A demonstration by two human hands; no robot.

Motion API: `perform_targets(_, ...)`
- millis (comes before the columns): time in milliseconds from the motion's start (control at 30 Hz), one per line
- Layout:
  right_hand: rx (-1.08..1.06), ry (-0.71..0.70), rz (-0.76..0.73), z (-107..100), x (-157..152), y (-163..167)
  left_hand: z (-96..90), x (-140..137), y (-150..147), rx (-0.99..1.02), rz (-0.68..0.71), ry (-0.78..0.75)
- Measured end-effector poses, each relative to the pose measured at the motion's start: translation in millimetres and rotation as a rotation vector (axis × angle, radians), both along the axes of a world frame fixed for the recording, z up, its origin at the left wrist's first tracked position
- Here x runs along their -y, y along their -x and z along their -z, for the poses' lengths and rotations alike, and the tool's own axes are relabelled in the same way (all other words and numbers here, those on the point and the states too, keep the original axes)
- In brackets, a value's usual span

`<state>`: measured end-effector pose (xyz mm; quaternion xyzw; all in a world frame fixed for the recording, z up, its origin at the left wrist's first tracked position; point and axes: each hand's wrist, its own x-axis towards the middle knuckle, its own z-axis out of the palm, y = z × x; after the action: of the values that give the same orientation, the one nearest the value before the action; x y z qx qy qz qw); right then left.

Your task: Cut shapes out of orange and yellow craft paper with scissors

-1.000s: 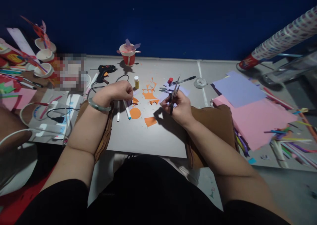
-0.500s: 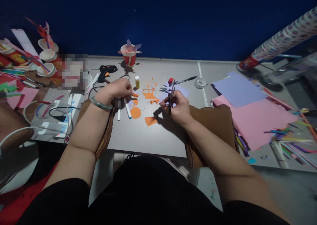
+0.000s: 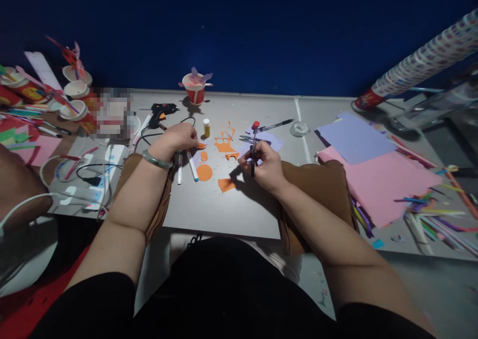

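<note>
My left hand is closed in a pinch on a small orange paper piece that pokes out past the fingertips. My right hand grips dark scissors, held upright with the thin blades pointing away from me. Between the hands lie an orange paper circle, a straight-edged orange scrap and ragged orange offcuts. Two white markers rest below my left hand. Beyond the right hand is another cutting tool on lilac paper.
A small yellow bottle, black glue gun and red paper cup stand farther back. Tape and a pen lie right of centre. Pink paper is at right; a power strip and another person's arm are at left.
The view has shifted slightly. My right hand has moved a little left with the scissors, whose blades look closer together. The left hand keeps its pinch on the orange paper.
</note>
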<state>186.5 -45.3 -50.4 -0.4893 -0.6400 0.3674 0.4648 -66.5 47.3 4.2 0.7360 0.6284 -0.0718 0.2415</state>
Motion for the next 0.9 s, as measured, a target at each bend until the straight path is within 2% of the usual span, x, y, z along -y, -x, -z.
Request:
perform_targets(100, 0.01, -0.007, 0.011, 0.8, 0.1, 0.4, 0.2, 1.2, -0.8, -0.046, 0.007, -0.026)
perform_targets(267, 0.012, -0.02, 0.009, 0.7, 0.8, 0.3, -1.8, 4.5, 0.3, -0.096, 0.001, -0.155)
perform_targets(333, 0.011, -0.034, 0.017, 0.4, 0.5, 0.2, -3.1, 7.5, -2.7, -0.05, -0.007, -0.234)
perform_targets(400, 0.005, -0.05, 0.039, 0.2, -0.7, -0.1, -3.4, 13.3, -10.9, 0.082, 0.01, -0.26)
perform_targets(500, -0.045, -0.033, 0.055, 0.6, -4.3, -0.9, -0.1, 28.8, -31.5, 0.379, 0.16, -0.011)
perform_targets(533, -0.068, -0.016, 0.059, 0.9, -5.7, -1.3, 2.0, 35.5, -39.2, 0.407, 0.222, 0.071)
perform_targets(600, -0.119, 0.021, 0.078, 1.6, -8.6, -2.5, 7.0, 49.5, -53.0, 0.357, 0.364, 0.128)
perform_targets(700, -0.187, 0.075, 0.126, 2.3, -11.8, -4.3, 13.0, 67.2, -66.3, 0.157, 0.497, 0.065)
perform_targets(800, -0.21, 0.097, 0.15, 2.0, -12.8, -5.4, 16.0, 76.8, -71.5, 0.027, 0.558, 0.014)
perform_targets(900, -0.204, 0.093, 0.151, 2.0, -12.3, -5.3, 20.0, 79.4, -72.7, -0.013, 0.602, 0.024)
